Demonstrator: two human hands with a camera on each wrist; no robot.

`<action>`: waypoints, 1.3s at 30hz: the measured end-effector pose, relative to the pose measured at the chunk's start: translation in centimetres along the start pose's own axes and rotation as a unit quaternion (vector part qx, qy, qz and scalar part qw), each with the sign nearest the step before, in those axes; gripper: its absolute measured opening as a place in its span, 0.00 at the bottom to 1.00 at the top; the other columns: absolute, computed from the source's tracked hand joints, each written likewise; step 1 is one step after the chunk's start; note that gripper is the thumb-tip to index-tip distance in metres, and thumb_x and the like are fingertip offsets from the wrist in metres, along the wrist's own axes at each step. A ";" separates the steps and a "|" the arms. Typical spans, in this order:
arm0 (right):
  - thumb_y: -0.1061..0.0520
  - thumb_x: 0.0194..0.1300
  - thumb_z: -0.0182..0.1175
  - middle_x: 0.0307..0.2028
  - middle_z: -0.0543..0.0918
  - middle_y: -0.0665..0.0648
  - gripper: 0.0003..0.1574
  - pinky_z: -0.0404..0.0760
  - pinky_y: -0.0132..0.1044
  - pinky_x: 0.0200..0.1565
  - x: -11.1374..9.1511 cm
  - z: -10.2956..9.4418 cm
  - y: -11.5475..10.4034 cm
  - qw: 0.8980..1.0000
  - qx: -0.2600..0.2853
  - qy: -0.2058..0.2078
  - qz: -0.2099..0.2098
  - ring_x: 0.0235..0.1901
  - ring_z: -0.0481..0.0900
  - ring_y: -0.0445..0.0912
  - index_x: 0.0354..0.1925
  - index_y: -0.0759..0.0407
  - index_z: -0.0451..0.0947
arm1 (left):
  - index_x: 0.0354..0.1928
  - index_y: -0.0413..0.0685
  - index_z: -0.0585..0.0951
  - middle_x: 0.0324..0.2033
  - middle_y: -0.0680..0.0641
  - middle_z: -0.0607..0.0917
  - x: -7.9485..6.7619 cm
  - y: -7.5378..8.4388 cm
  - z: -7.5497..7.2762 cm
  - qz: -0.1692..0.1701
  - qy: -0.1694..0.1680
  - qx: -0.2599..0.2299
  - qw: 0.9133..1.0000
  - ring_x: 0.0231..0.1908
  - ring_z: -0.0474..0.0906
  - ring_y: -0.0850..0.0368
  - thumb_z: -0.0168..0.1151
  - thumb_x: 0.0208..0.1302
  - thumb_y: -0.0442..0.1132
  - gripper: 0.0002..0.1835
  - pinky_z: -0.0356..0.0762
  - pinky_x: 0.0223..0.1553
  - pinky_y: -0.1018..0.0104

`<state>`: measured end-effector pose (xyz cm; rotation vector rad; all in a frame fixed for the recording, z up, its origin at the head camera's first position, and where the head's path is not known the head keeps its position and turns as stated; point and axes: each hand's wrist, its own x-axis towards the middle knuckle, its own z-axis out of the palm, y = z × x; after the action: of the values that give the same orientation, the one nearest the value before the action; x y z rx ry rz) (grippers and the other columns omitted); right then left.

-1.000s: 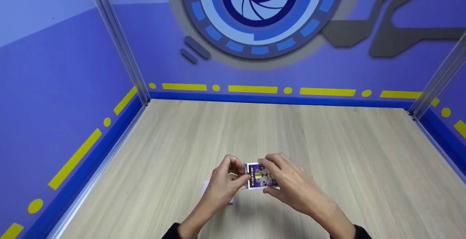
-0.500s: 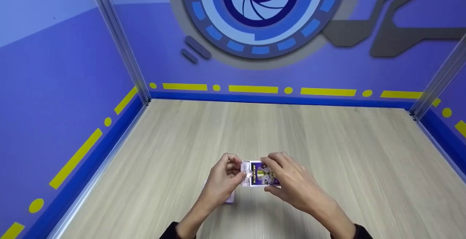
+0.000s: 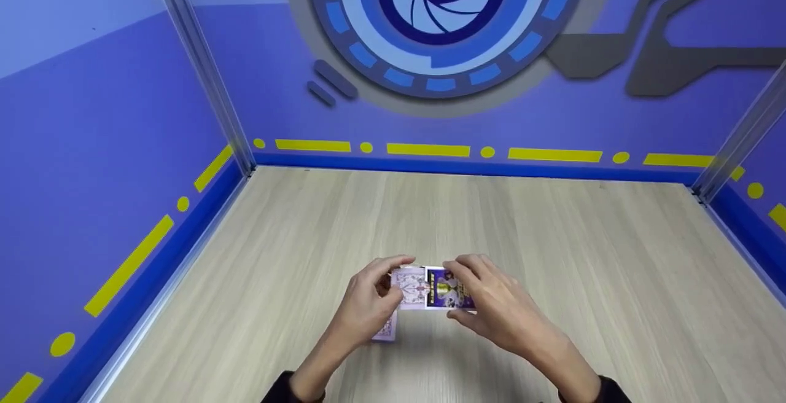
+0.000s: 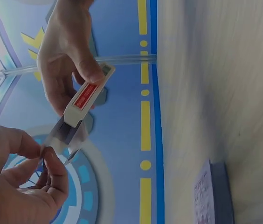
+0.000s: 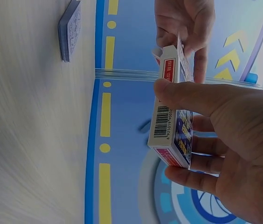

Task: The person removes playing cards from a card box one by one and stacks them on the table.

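Right hand grips card box; left hand pinches playing card at its open end. Keep card and box aligned; a snagged edge would likely crease.

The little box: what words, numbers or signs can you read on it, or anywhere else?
"6 925019", beside the barcode on the box; later digits too blurred.
Red labels on the box: lettering too small to read.
Yellow lettering on its purple face: too blurred.
Yellow arrow signs on the wall: no words.
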<state>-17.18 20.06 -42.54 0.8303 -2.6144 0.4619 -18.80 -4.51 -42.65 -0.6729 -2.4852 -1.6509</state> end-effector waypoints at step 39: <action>0.49 0.51 0.82 0.56 0.80 0.58 0.47 0.84 0.52 0.50 0.1 -0.8 0.7 0.999 -0.023 0.014 0.030 0.53 0.82 0.54 0.66 0.58 0.75 | 0.64 0.42 0.76 0.63 0.39 0.72 -0.2 -0.7 -4.6 0.070 -0.069 0.300 0.949 0.61 0.76 0.43 0.79 0.53 0.31 0.35 0.77 0.61 0.51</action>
<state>-17.52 20.91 -41.95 0.7265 -2.6208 0.4258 -19.63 -8.92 -41.37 -0.8643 -2.7378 -0.7461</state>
